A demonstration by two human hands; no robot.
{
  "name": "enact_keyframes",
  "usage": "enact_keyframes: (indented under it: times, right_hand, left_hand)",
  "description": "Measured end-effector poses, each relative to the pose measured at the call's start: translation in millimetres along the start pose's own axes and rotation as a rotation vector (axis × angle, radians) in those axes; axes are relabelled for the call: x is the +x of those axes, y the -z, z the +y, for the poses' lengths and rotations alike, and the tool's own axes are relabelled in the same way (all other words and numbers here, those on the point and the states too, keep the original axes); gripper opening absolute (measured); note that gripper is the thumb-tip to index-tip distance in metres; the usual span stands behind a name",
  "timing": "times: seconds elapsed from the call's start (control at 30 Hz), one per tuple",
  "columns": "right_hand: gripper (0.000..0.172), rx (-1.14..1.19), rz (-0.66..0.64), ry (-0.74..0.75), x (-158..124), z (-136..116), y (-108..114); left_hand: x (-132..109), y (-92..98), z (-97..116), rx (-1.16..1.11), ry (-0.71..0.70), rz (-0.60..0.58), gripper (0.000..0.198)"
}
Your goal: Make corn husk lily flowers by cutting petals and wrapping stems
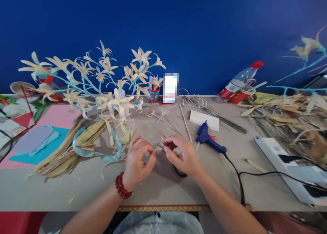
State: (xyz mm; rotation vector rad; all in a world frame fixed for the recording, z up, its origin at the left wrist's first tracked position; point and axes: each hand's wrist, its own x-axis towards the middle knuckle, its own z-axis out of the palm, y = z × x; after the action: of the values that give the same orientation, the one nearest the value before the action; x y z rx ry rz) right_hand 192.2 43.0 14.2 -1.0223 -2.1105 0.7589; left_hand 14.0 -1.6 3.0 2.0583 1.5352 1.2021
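Note:
Over the middle of the table, my left hand (140, 158) is closed, thumb and forefinger pinched together, with a red bead bracelet (123, 186) on the wrist. Facing it, my right hand (182, 155) is also closed in a pinch. Between the fingertips spans a small pale husk strip (158, 149). Part of a black loop (181, 173) shows beneath my right hand; what it belongs to is hidden. Close to the hands lie thin wires (175, 126) and a small blue-stemmed piece (160, 118). Husk flowers (122, 103) on pale blue stems stand behind on the left.
A blue glue gun (208, 138) lies right of my hands, its cord running to a white power strip (278, 169). Dried husks (66, 149), light blue ribbon (112, 157) and coloured paper (33, 140) lie left. At the back are a pen cup (154, 94) and a tilted bottle (237, 84).

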Motion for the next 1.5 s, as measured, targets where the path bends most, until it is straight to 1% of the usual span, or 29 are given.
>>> enact_keyframes:
  times: [0.1,0.17,0.27,0.33,0.37,0.5,0.57,0.63,0.73,0.77,0.8,0.9,0.93,1.0,1.1,1.17,1.2,1.27,1.33,1.4,1.43,1.5]
  right_hand:
    - [0.004,-0.047,-0.033,0.034,-0.8,-3.8,-9.7]
    - [0.005,-0.092,-0.024,0.054,-0.7,-1.6,-12.4]
    - [0.007,-0.129,0.042,0.023,0.0,4.4,-7.9]
    - [0.007,-0.117,0.094,-0.012,0.3,5.6,-3.5]
    - [0.006,-0.1,0.096,-0.015,0.2,4.9,-2.4]
    - [0.004,-0.088,-0.016,0.04,-1.2,-2.5,-7.9]
    - [0.002,-0.121,-0.035,0.058,-1.7,-3.7,-11.8]
    - [0.006,-0.15,-0.005,0.06,-1.7,-1.8,-11.6]
    - [0.007,-0.16,0.1,0.02,-0.5,2.8,-2.8]
    - [0.008,-0.137,0.11,0.016,0.1,3.8,1.0]
    - [0.011,-0.098,0.093,0.027,0.8,4.1,4.6]
    - [0.029,0.025,-0.071,0.144,2.7,2.8,10.0]
    - [0.032,0.038,-0.12,0.186,3.4,2.2,10.0]
    - [0.029,0.03,-0.176,0.245,4.7,1.5,8.2]
    - [0.015,0.038,-0.217,0.251,6.2,2.2,6.1]
    - [0.011,0.101,-0.242,0.212,6.5,3.2,5.9]
    - [0.01,0.154,-0.255,0.165,6.4,3.9,5.8]
    - [0.009,0.336,-0.273,-0.006,5.7,5.6,4.2]
    - [0.013,0.598,-0.281,-0.24,4.8,7.8,0.3]
    - [0.019,0.836,-0.289,-0.426,4.3,10.2,-4.9]
    - [0.021,0.917,-0.293,-0.481,4.3,11.1,-7.4]
    - [0.022,1.012,-0.312,-0.536,4.6,12.4,-11.0]
  left_hand:
    - [-0.7,-0.8,2.1,0.006,-0.013,-0.026,0.013]
    - [-1.1,-1.0,2.9,0.01,-0.015,-0.039,0.013]
    - [-1.0,-0.5,2.4,0.004,-0.016,-0.025,0.014]
    - [-0.7,-0.2,1.8,-0.001,-0.014,-0.004,0.014]
    - [-0.6,-0.1,1.5,-0.002,-0.013,-0.001,0.014]
    - [-0.7,-1.1,1.6,0.008,-0.016,-0.015,0.013]
    - [-0.8,-1.7,1.8,0.014,-0.017,-0.017,0.013]
    - [-0.7,-1.9,1.6,0.013,-0.012,-0.014,0.013]
    - [0.0,-1.0,0.2,-0.018,0.004,0.001,0.013]
    - [0.2,-0.4,-0.4,-0.042,0.019,0.005,0.012]
    - [0.4,0.1,-1.1,-0.075,0.044,0.001,0.012]
    - [1.0,1.4,-4.0,-0.229,0.18,-0.057,0.014]
    - [1.1,1.5,-5.2,-0.297,0.232,-0.089,0.015]
    - [1.2,1.2,-8.1,-0.449,0.329,-0.162,0.017]
    - [1.4,-0.2,-12.4,-0.669,0.457,-0.272,0.018]
    - [1.6,-0.7,-14.3,-0.786,0.54,-0.344,0.018]
    - [1.8,-0.6,-14.8,-0.83,0.575,-0.364,0.017]
    - [2.4,0.1,-15.3,-0.881,0.614,-0.349,0.012]
    - [2.9,1.3,-15.2,-0.886,0.599,-0.299,0.015]
    - [3.3,2.3,-14.6,-0.88,0.55,-0.281,0.016]
    - [3.5,2.5,-14.2,-0.876,0.526,-0.288,0.015]
    - [3.5,2.3,-13.1,-0.875,0.491,-0.298,0.014]
